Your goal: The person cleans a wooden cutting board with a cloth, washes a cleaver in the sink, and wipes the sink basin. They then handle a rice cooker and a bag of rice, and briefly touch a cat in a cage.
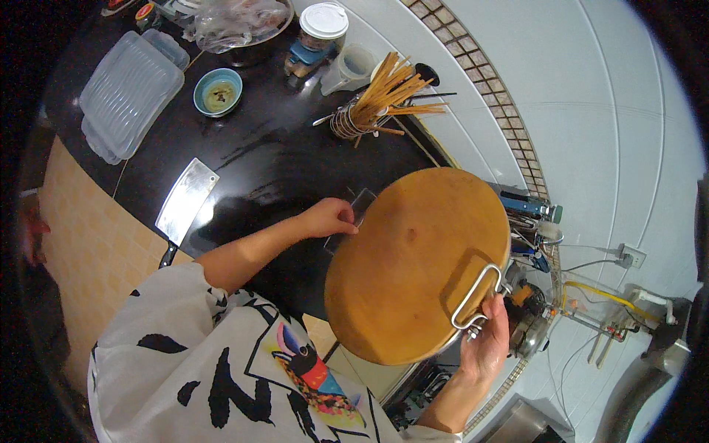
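A round wooden cutting board [410, 266] with a metal handle [471, 299] is raised and tilted above the black counter's near edge. My right hand [487, 338] grips its rim beside the handle. My left hand [332, 217] is at the board's left side, fingers curled near a thin clear rectangular piece [363, 204] partly behind the board; whether the fingers hold it or touch the board I cannot tell. A cleaver [187, 202] lies on the counter to the left, black handle over the edge.
On the black counter [266, 149] stand a blue bowl with liquid [220, 94], a ribbed clear plastic lid or tray [133, 94], a wire holder of wooden chopsticks [349, 123], a white-lidded jar [324, 22] and a plastic-covered basin [238, 22]. Utensils [529, 221] are by the tiled wall.
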